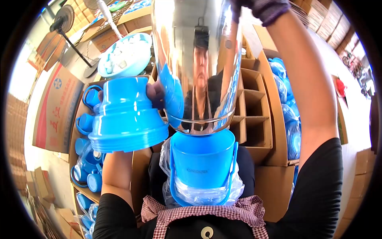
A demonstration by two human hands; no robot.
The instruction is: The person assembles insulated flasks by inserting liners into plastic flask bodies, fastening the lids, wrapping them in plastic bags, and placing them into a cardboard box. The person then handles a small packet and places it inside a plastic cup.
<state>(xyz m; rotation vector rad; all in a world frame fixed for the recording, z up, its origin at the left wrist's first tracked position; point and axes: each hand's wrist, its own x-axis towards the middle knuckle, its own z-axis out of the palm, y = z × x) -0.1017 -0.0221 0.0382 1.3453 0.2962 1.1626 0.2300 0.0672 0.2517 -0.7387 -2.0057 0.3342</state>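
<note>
My right hand (268,8), in a dark purple glove, grips the upper part of a shiny silver flask liner (215,67). The liner's rounded bottom hangs just above, or at, the mouth of a blue plastic flask casing (203,163). That casing stands upright on my lap, its handle down at the sides and a clear plastic bag (234,187) around its lower part. My left hand (155,95), partly hidden, is closed around a stepped blue plastic collar (127,115), held left of the liner. The liner's top is out of view.
Blue cups (85,121) fill a carton on the left. A light-blue basin (139,65) holds small white pieces. Ahead stands a carton with cardboard dividers (256,109); bagged blue parts (292,131) fill a box on the right. A fan (63,20) stands back left.
</note>
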